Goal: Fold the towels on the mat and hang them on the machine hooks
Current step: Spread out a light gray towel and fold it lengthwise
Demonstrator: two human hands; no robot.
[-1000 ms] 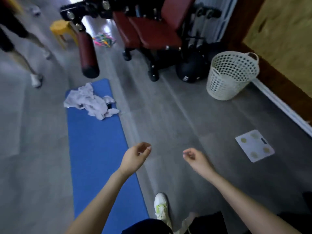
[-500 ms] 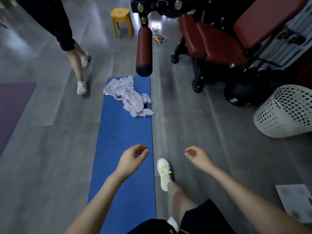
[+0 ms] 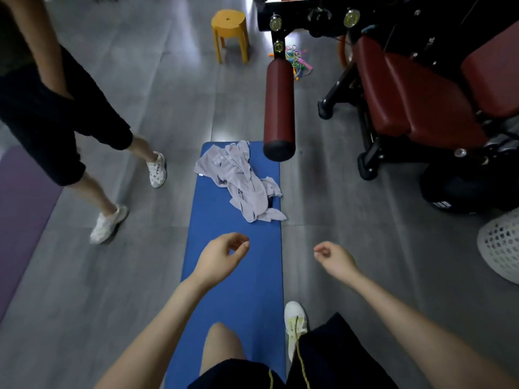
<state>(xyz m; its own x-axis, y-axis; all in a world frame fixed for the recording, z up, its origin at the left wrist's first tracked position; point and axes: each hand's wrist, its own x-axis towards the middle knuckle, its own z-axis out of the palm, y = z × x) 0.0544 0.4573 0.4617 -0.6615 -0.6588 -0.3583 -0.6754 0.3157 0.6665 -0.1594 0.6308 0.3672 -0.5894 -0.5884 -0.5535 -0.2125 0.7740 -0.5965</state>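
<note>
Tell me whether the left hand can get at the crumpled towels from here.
Probably yes: the left hand hangs empty over the blue mat, bare mat lies between it and the towels, though it must reach further forward.

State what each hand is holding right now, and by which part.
Nothing. The left hand and right hand are both empty, fingers loosely curled. The towels lie crumpled on the blue mat, untouched.

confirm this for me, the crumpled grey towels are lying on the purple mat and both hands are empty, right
Not quite: the head view shows the towels on the blue mat, not the purple one. The left hand and right hand are indeed empty.
</note>
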